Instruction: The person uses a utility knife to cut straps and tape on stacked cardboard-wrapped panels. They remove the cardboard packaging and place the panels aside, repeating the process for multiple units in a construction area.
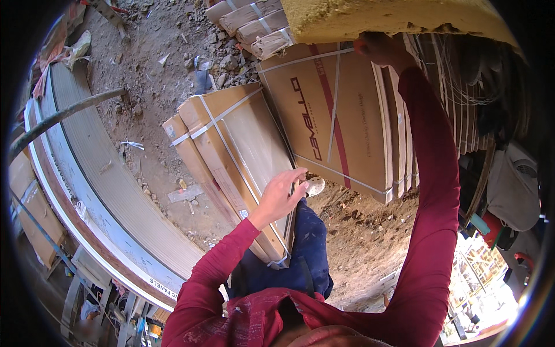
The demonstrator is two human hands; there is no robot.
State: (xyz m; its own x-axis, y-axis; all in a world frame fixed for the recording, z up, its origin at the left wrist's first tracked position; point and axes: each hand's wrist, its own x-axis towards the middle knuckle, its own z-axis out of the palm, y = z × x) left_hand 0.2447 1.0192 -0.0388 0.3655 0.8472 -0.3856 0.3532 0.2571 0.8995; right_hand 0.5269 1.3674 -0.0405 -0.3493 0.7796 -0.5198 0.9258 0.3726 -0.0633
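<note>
A large flat brown carton (295, 104) with a dark red stripe and white straps leans upright in front of me. My right hand (384, 51) is up at its top right corner, in shadow, with the fingers curled over the edge. Lower and to the left, a strapped pack of narrower cartons (217, 124), with a pale plastic-covered face (254, 139), stands tilted against my leg. Above the near part of this pack is my left hand (280, 194). Its fingers are loosely bent and apart, and nothing shows between them.
More flat cartons (396, 139) stand in a row on the right, below yellow foam (393, 17). Stacked wrapped packs (254, 23) lie at the far end. Long panels (110, 191) run along the left. A bent pole (69, 115) crosses them. Rubble and dirt (150, 69) cover the ground.
</note>
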